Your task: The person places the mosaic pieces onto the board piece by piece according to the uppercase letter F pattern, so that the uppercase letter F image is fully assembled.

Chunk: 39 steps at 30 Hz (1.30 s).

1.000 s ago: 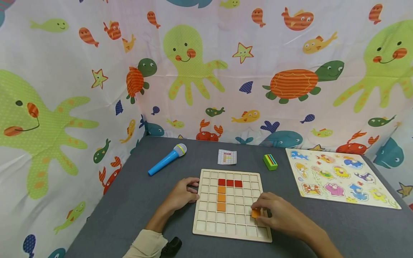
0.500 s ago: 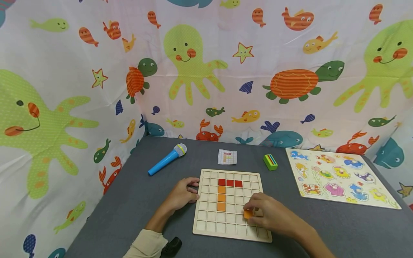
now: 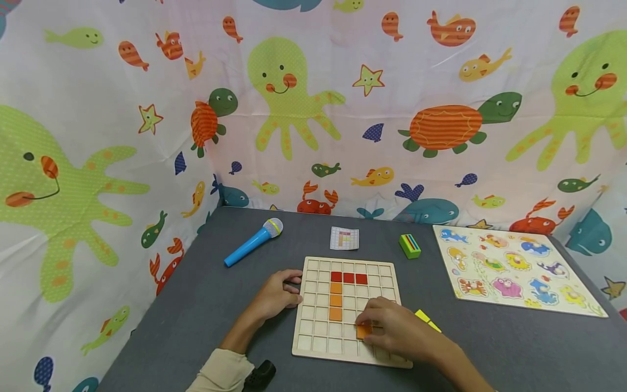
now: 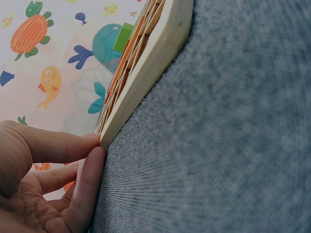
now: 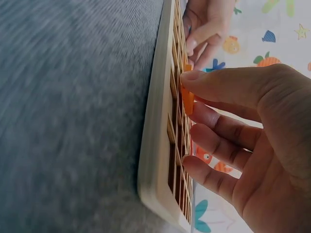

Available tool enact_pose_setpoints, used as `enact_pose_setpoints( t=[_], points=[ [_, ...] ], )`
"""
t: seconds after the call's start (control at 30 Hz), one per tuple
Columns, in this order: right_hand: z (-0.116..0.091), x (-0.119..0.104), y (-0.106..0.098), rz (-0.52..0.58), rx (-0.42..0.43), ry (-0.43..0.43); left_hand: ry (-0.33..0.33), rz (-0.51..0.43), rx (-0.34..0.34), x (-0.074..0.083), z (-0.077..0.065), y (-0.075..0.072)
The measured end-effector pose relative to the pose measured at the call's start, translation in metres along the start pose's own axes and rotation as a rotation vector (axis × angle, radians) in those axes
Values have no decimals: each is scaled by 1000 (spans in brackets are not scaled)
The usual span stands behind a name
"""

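Note:
A wooden grid board (image 3: 320,328) lies on the grey table, with red tiles (image 3: 349,278) in a row and orange tiles (image 3: 335,300) in a column below the leftmost. Over the board's lower middle, my right hand (image 3: 399,331) pinches another orange tile (image 5: 187,94) between thumb and fingers. That tile is tilted close over the grid in the right wrist view. My left hand (image 3: 274,296) rests at the board's left side, thumb and forefinger tips (image 4: 92,141) touching its edge. Part of the board's right side is hidden by the right hand.
Behind the board lie a blue toy microphone (image 3: 253,243), a small grid card (image 3: 344,238) and a green block with coloured stripes (image 3: 410,246). A sea-animal puzzle (image 3: 519,272) is at right. Yellow tiles (image 3: 428,320) show beside my right wrist.
My right hand has moved left across the board with the orange tile. Yellow tiles have come into sight behind its wrist. The left hand has stayed in place.

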State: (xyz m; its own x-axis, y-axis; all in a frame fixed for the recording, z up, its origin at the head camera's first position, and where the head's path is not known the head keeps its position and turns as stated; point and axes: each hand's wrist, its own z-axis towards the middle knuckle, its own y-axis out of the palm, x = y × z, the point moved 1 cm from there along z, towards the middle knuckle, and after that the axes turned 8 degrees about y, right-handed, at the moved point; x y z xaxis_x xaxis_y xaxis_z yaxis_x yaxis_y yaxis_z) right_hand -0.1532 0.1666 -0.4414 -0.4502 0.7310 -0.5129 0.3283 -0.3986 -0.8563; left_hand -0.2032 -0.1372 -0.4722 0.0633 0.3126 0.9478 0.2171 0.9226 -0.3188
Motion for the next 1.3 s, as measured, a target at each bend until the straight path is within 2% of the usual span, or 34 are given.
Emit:
enact_pose_setpoints(
  t=[0.23,0.47,0.67,1.3],
  points=[
    [3,-9,3,12,-1,-33,-4,4,2,1,0,0],
    [9,-20,5,-9,-23,-24,-4,-3,6,1,-1,-1],
    [15,-25,9,-17,-5,-55,-3,-4,5,1,-1,-1],
    [33,-37,15,-47,-18,-33,-16,-19,8,-1,1,1]
  ],
)
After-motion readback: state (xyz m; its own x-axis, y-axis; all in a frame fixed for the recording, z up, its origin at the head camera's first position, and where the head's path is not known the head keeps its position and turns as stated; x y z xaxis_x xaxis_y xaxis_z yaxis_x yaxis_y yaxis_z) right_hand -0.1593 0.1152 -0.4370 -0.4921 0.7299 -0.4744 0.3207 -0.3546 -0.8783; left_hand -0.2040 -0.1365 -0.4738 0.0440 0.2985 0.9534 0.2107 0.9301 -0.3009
